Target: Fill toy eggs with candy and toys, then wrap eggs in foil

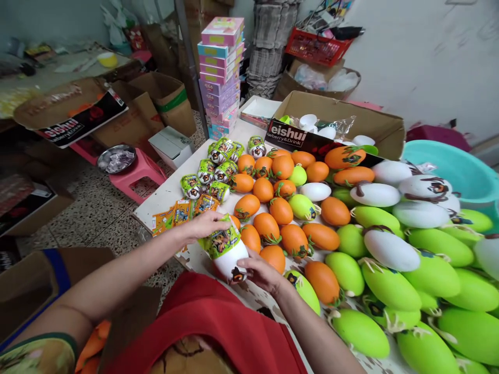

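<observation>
A large white toy egg (231, 259) is held low over the table's front edge, with a dark and orange print near its lower end. Around its upper part sits a green printed wrapper (221, 240). My left hand (208, 224) is closed on the wrapper at the egg's upper end. From the right, my right hand (262, 270) grips the egg's lower end, thumb on top. Flat orange printed wrappers (181, 212) lie beside my left hand. Behind them is a group of smaller wrapped eggs (214, 171).
Orange eggs (281, 211) and lime-green eggs (390, 285) cover much of the table, some white ones among them. An open carton (346, 119) and a teal basin (448, 156) stand behind. Stacked pink boxes (222, 72) rise at the far corner. A pink stool (136, 174) stands left.
</observation>
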Tool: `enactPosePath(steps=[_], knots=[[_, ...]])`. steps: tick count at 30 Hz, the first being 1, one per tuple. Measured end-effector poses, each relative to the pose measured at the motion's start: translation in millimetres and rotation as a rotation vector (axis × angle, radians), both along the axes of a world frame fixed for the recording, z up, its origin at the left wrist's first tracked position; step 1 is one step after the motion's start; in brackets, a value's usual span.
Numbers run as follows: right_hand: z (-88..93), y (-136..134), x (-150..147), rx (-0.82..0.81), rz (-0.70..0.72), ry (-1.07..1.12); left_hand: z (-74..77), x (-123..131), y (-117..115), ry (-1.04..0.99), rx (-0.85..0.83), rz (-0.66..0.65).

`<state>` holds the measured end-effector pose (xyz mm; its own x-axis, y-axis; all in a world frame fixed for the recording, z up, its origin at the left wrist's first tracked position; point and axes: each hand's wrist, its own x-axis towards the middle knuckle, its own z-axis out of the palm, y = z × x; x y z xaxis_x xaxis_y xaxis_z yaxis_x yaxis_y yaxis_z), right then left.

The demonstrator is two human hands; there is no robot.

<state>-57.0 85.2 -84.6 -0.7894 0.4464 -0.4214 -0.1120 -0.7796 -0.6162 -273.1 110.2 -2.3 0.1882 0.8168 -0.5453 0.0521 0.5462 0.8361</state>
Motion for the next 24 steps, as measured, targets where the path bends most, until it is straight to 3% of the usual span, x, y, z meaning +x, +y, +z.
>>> enactPosePath(steps=[7,11,13,16,18,21,24], knots=[[3.0,-9.1,-18.3,-0.013,-0.001,0.079,2.2,5.1,-0.8,0.126,0.031,-0.109],[7.1,-11.7,-22.6,-0.005,-0.09,0.103,15.8,4.1,-0.2,0.219,0.197,-0.176],[9.8,-13.4,-21.0,-0.005,-0.122,0.118,24.3,0.2,-1.3,0.235,0.326,-0.038],[14.3,-16.2,-17.8,-0.02,-0.176,0.116,25.0,-10.4,-12.0,0.148,0.448,0.372],[17.3,-18.5,-17.7,-0.022,-0.214,0.122,14.2,-16.3,-27.3,0.031,0.317,0.431],[21.5,-24.9,-22.5,-0.001,-0.258,0.115,-9.7,-16.1,-55.3,-0.149,-0.027,0.246],[25.8,-35.1,-29.0,0.113,-0.324,0.049,-23.6,-9.9,-73.4,-0.194,-0.111,0.213]])
